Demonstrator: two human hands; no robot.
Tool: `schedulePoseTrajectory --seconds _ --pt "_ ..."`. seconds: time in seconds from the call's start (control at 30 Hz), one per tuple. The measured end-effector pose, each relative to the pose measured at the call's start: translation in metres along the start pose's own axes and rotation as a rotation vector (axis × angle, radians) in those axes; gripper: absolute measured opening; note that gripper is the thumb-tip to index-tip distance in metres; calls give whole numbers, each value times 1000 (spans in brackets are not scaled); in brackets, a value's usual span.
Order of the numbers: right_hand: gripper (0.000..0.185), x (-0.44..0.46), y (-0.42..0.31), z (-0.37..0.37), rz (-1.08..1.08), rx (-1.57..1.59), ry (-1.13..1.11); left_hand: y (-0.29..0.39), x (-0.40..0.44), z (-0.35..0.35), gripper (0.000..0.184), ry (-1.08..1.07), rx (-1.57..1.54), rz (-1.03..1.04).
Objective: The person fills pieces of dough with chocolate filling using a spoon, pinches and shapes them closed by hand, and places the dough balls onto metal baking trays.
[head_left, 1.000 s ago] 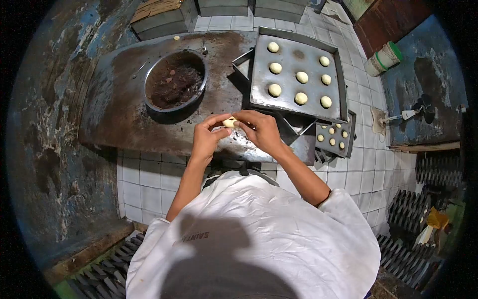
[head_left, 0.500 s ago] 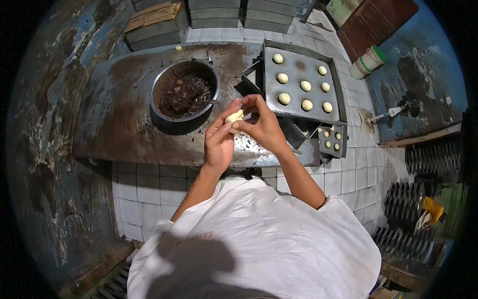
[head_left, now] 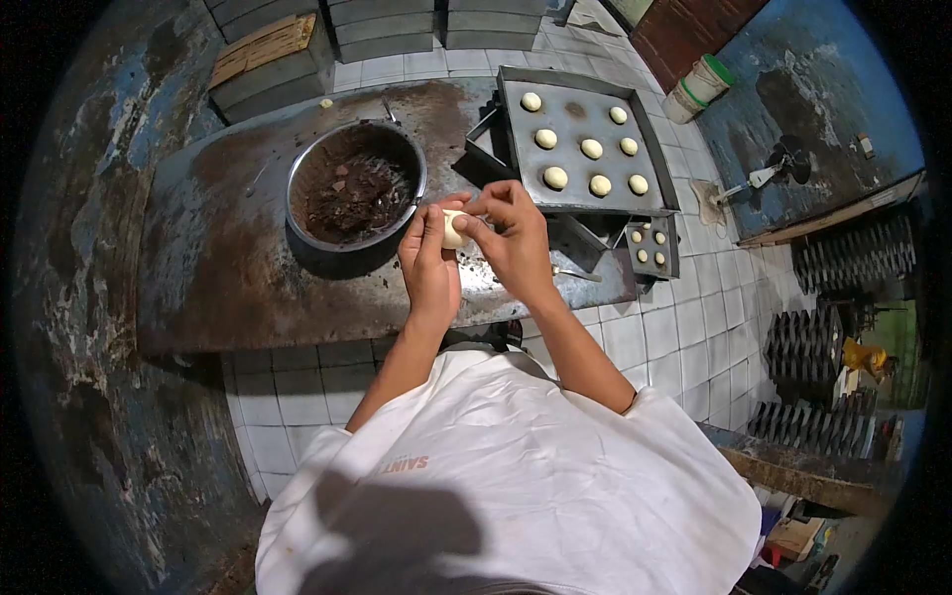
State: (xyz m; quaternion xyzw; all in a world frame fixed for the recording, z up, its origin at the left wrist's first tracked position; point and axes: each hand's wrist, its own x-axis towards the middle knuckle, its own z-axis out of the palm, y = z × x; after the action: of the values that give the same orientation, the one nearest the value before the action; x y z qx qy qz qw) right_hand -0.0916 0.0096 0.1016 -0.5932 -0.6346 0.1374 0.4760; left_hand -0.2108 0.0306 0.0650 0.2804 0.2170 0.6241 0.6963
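Note:
Between my two hands is a pale piece of dough [head_left: 453,230], held above the near edge of the worktable. My left hand [head_left: 429,260] cups it from the left, thumb against its side. The fingers and thumb of my right hand [head_left: 513,233] pinch the dough's right and upper side. Beyond my left hand stands a round metal bowl [head_left: 294,213] with a dark brown, crumbly filling [head_left: 347,198] inside. To the right of my hands, a large metal tray [head_left: 572,112] bears several round dough balls [head_left: 592,149], set apart from each other.
A spoon-like utensil [head_left: 575,274] lies near the worktable's [head_left: 228,288] front right. A lower tray [head_left: 666,236] with several small dough balls sits under the large one. Metal boxes [head_left: 382,25] stand along the back. Buckets with a green lid [head_left: 706,79] stand by the right wall.
The dough looks rounder between my hands, and my right fingers have shifted over its top. The view has turned slightly, so the tray and bowl appear further left.

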Motion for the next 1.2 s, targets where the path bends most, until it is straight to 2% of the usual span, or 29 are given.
schedulePoseTrajectory --seconds 0.07,0.1,0.17,0.23,0.27,0.37,0.47,0.5,0.57,0.6,0.63,0.67,0.73,0.8,0.87,0.9,0.97,1.07,1.13,1.2 --pt "20 3 11 7 184 442 -16 6 -2 4 33 -85 -30 -8" --pt "16 6 7 2 263 566 -168 6 -1 3 32 -111 -33 3" --pt "17 3 10 -4 292 519 -145 7 -1 2 32 -136 -36 15" --pt "23 1 7 -4 347 423 -101 12 -3 5 29 -28 -99 -156" --pt "23 0 8 -4 345 422 -105 8 -2 -3 29 -26 -101 -153" --pt "23 -6 7 2 185 345 -182 2 -5 -24 27 238 57 -330" --pt "26 -15 17 9 107 179 -169 -5 -3 -30 25 221 29 -320" --pt "27 -14 17 8 153 186 -129 -7 -1 -27 25 217 32 -329" --pt "27 -9 27 1 121 129 -66 -11 0 -19 23 68 56 -236" --pt "26 -6 31 -2 77 75 -10 -14 1 -15 23 65 60 -247" --pt "22 -3 30 -7 206 292 6 -17 2 -11 22 2 62 -230" --pt "22 -2 38 -11 210 291 15 -23 5 -6 22 -63 62 -209" --pt "20 2 56 -22 404 588 -152 -39 9 6 20 -64 84 -176" --pt "17 2 64 -27 482 612 -134 -61 14 13 17 13 57 -137" --pt "16 1 66 -27 433 391 46 -79 23 26 16 98 137 -105" --pt "21 2 74 -32 352 243 0 -87 30 29 14 179 168 -145" --pt "22 4 86 -42 272 329 -19 -105 43 37 13 298 256 -185" --pt "21 12 115 -66 243 307 -25 -126 56 57 13 275 287 -257" --pt "27 17 146 -78 371 336 -73 -149 64 73 15 299 341 -266" --pt "24 26 170 -92 380 277 -76 -167 72 90 19 272 483 -227"
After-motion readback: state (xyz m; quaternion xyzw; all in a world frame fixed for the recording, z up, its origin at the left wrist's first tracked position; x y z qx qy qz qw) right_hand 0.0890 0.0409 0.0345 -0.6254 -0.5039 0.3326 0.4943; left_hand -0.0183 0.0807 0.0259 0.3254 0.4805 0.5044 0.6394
